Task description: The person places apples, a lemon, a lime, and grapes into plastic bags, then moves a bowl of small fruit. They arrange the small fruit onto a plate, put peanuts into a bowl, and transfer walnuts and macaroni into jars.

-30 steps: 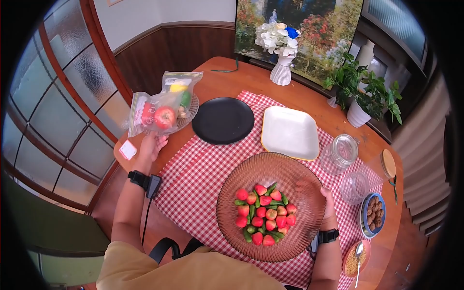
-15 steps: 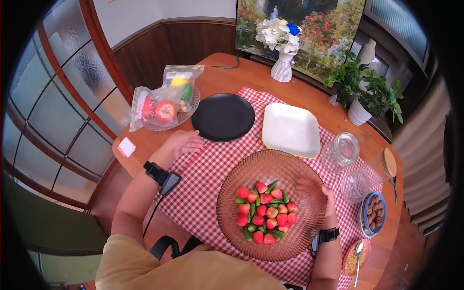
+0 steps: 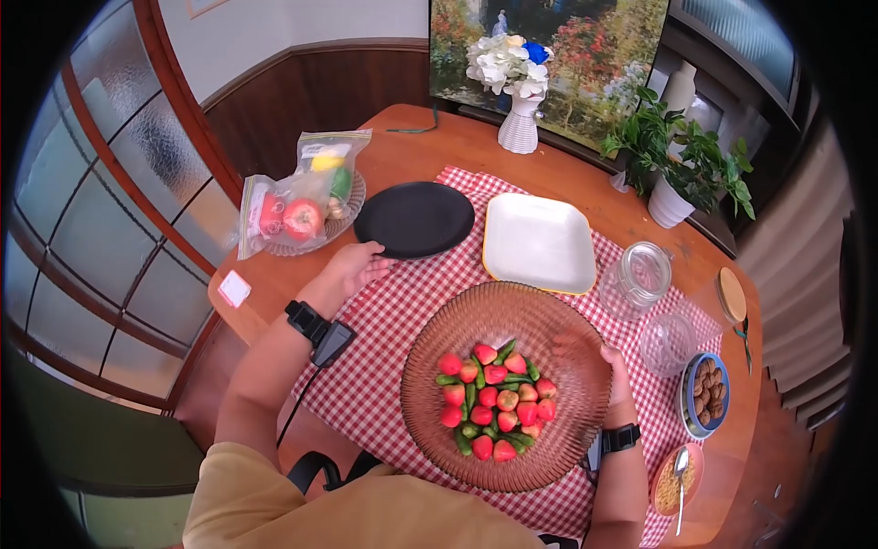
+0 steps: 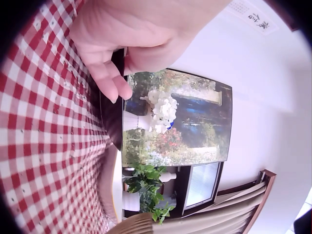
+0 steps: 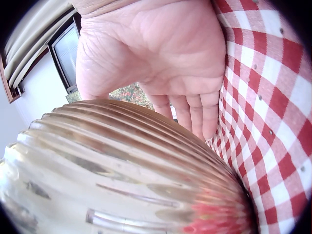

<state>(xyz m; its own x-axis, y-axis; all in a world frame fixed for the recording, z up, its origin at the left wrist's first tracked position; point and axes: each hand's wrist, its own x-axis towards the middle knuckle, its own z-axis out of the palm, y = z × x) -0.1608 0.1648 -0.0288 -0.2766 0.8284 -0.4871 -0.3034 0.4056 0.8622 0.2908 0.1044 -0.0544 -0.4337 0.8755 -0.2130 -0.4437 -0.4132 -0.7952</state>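
Observation:
A large brown ribbed glass bowl (image 3: 430, 366) holds strawberries and green pods (image 3: 494, 403) on the red checked cloth (image 3: 384, 311). My right hand (image 3: 615, 371) lies at the bowl's right rim; in the right wrist view its straight fingers (image 5: 195, 114) reach under the bowl's wall (image 5: 122, 165). My left hand (image 3: 355, 265) rests on the cloth's left edge, fingers relaxed and holding nothing, just short of the black plate (image 3: 413, 220). In the left wrist view the left hand's fingers (image 4: 109, 80) hang over the cloth beside the black plate (image 4: 113, 124).
Two clear bags of fruit (image 3: 293, 206) lie on a glass dish at the far left. A white square plate (image 3: 538, 242) sits behind the bowl. Glass jars (image 3: 637, 274), a nut bowl (image 3: 704, 395) and a spoon dish (image 3: 677, 480) line the right edge. A vase (image 3: 519, 123) and a potted plant (image 3: 677, 178) stand at the back.
My left hand let go of the fruit bag, left it on the glass dish, and moved right to the cloth near the black plate. The right hand stayed at the bowl.

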